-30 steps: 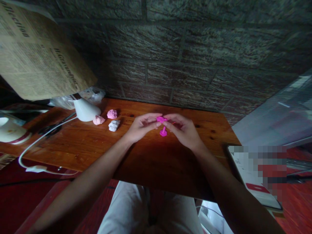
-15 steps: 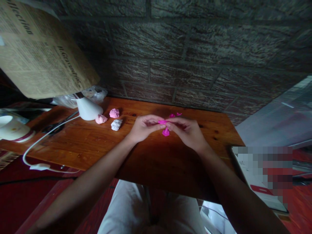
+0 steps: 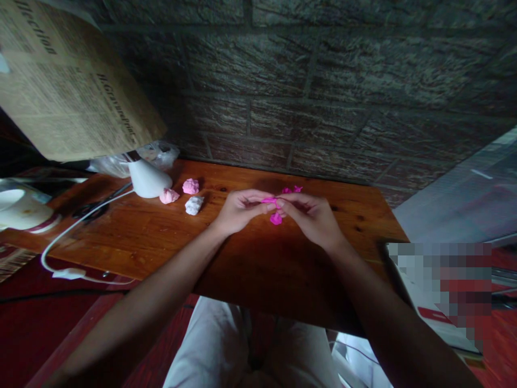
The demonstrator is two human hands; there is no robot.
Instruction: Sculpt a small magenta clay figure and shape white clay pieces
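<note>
My left hand (image 3: 241, 211) and my right hand (image 3: 315, 218) meet above the wooden table (image 3: 250, 258). Both pinch a small bright pink crumpled piece (image 3: 269, 200) between thumb and fingers; it looks like thin paper, though I cannot be sure of the material. Just below the fingertips shows a pink lump (image 3: 276, 219); whether it joins the held piece I cannot tell. Past my fingers lie more bright pink scraps (image 3: 298, 188). Left of my hands sit a pink crumpled ball (image 3: 191, 186), a paler pink one (image 3: 168, 195) and a white one (image 3: 194, 205).
At the left stands a lamp with a white base (image 3: 148, 180) and a printed shade (image 3: 76, 91). Its white cord (image 3: 56, 237) droops over the table edge. Scissors (image 3: 91, 209), a white cup (image 3: 24, 210) and a plastic bag (image 3: 161, 153) lie nearby. A brick wall (image 3: 274, 124) rises behind.
The view has shifted very slightly. My fingers have moved a little on the bright pink piece, and both hands still hold it in nearly the same place.
</note>
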